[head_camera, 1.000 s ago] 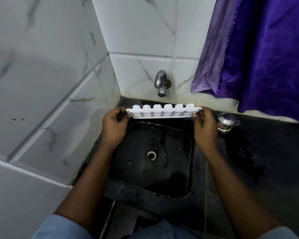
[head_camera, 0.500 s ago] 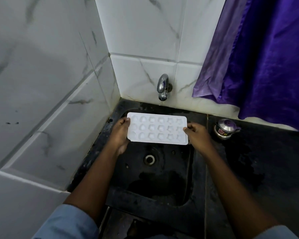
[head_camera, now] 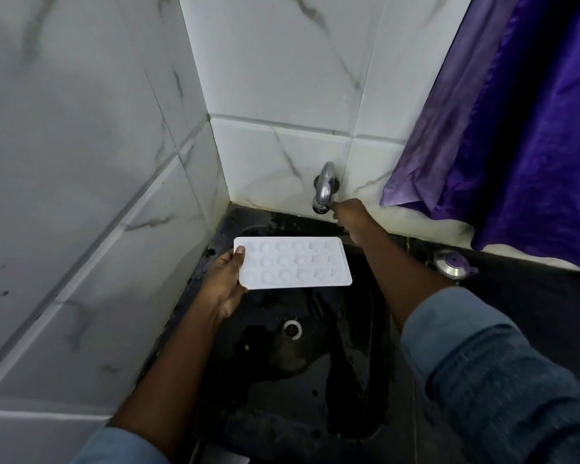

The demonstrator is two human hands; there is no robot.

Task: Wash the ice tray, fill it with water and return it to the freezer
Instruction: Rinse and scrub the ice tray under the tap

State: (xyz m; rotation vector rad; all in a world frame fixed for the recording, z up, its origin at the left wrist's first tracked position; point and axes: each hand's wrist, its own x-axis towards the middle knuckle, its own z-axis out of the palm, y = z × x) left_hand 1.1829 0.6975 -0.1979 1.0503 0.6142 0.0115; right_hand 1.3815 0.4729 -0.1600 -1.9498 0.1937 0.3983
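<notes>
Head view, looking down into a corner sink.

(a) The ice tray (head_camera: 293, 262), white and rectangular, is held roughly level above the back half of the sink (head_camera: 282, 370), in front of the tap (head_camera: 325, 185) and clear of it. Its upper face shows rounded cells in three rows. Glare washes them out, so what they contain cannot be told.

(b) The left hand (head_camera: 223, 283) grips the tray by its left short end. The thumb (head_camera: 239, 254) lies on the top face and the fingers are hidden beneath. The tray's right end is free.

(c) The right hand (head_camera: 347, 212) is stretched to the lower right side of the chrome tap, with its fingertips meeting the metal. Whether they pinch a part of it or only touch it cannot be told. A blue sleeve (head_camera: 482, 363) covers the forearm.

(d) The sink is a black basin set into a dark counter (head_camera: 523, 316). A round metal drain (head_camera: 292, 329) sits near its centre. The floor of the basin shows a wet sheen and a few pale specks.

(e) A small steel pot (head_camera: 451, 264) with a lid and a purple knob stands on the counter to the right of the sink, near the back wall. The lid hides its contents.

(f) White marble-veined tiles (head_camera: 81, 162) line both walls of the corner, and a purple curtain (head_camera: 516, 128) hangs at the upper right.
</notes>
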